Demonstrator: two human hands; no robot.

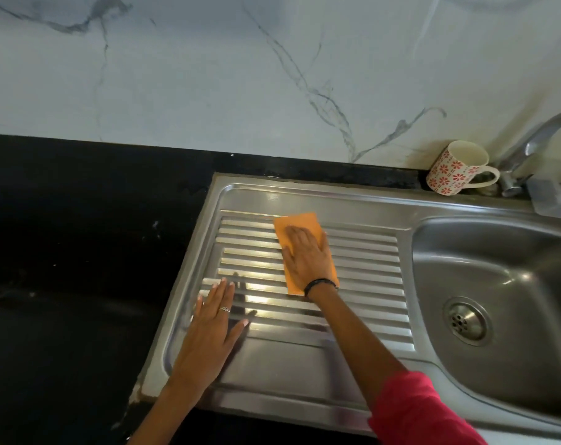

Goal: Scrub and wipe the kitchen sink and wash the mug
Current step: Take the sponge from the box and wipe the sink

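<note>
The steel sink (353, 200) has a ribbed drainboard on the left and a bowl (504, 258) with a round drain (465, 321) on the right. An orange cloth (296, 221) lies flat on the upper ribs of the drainboard. My right hand (308, 255) presses on it with flat, straight fingers. My left hand (208, 329) rests flat on the drainboard's left side, fingers spread. A white mug (455, 168) with red flower prints stands tilted behind the sink rim, next to the tap.
A chrome tap (536, 139) rises at the back right. A clear plastic tray (552, 197) sits beside it on the sink's back rim. Black countertop (80, 252) stretches to the left. A white marble wall (240, 75) stands behind.
</note>
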